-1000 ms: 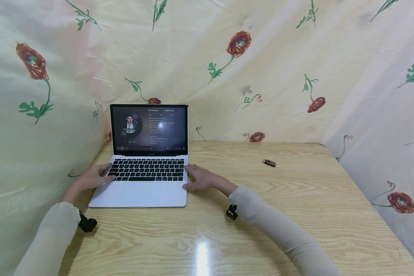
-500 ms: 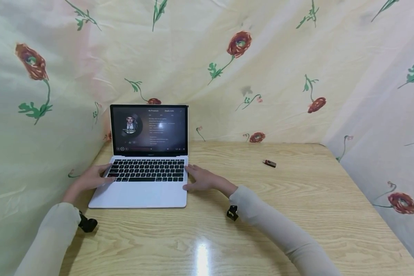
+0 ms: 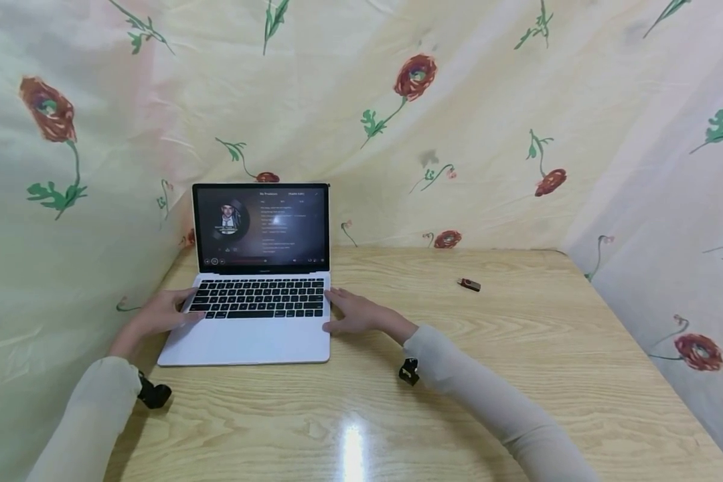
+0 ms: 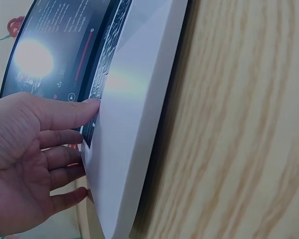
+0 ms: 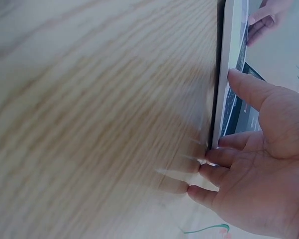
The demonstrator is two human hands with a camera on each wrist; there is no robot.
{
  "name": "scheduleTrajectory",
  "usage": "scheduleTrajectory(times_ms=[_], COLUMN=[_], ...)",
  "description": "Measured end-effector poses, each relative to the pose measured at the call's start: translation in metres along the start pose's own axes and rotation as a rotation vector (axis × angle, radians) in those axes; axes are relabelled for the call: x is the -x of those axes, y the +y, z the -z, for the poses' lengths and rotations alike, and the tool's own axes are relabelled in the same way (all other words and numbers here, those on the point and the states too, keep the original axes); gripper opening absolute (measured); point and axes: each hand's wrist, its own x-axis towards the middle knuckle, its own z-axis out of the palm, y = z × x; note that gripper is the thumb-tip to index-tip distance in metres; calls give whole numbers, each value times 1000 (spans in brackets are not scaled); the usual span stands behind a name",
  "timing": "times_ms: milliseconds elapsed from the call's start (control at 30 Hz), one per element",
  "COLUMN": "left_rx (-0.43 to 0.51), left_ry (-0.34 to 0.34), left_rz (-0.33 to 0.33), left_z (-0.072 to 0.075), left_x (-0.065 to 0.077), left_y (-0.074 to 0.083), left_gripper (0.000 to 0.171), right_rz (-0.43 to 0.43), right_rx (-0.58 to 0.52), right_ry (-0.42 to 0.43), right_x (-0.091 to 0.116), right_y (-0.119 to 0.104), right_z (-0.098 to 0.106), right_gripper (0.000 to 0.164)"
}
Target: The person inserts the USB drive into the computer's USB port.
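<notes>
Laptop (image 3: 247, 343), lid raised, on the left part of the table (image 3: 518, 348)

Reading from my remote station, left to right. At the far left a patterned cloth (image 3: 48, 268) with red flowers hangs beside the table and runs on along the back. Left sleeve (image 3: 90, 408), pale, comes up from the bottom; a black wrist unit (image 3: 154, 393) sits at its cuff.

Left hand (image 3: 163, 311): holds the laptop's left edge. In the left wrist view I see the thumb laid across the top at the keyboard's end, the fingers against the side. I cannot tell whether any fingertip goes under the base.

Laptop lies flat on its base, front edge toward the wearer. Screen (image 3: 262, 227) is lit: round picture at left, lines of text at right, control bar along the bottom.

Right hand (image 3: 355, 312): fingers spread wide and nearly straight, thumb well apart from them. I note thumb tip and forefinger touching the right edge; the lower fingertips come down at the table surface.

Right sleeve (image 3: 482, 395), also pale, slants in from the lower right, a second black unit at its cuff. Farther right, well apart from the hand, a small reddish-brown USB stick (image 3: 469, 284) lies on the table.
</notes>
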Motion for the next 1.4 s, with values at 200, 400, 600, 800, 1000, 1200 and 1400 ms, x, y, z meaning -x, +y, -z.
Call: scheduleTrajectory(times_ms=[200,400,600,800,1000,1200,1400], left_rx=[-36,-49,-54,-39,-18,-4,-15], left_ry=[30,44,44,44,26,1,12], left_rz=[-8,-8,-12,-17,3,18,-4], left_z=[-5,-6,-7,-8,-9,-10,-13], left_x=[-1,-1,0,0,-2,-5,-7], left_y=[1,5,8,10,10,13,14], left_gripper=[84,83,83,83,85,87,87], right_rz=[-10,5,6,1,7,-4,-4], right_rx=[9,6,7,2,-10,-5,0], right_ry=[-6,3,4,-1,-4,0,0], right_x=[3,7,9,9,11,14,15], right_y=[2,4,7,10,13,16,20], right_z=[1,3,3,3,4,4,5], right_gripper=[84,82,83,83,84,84,83])
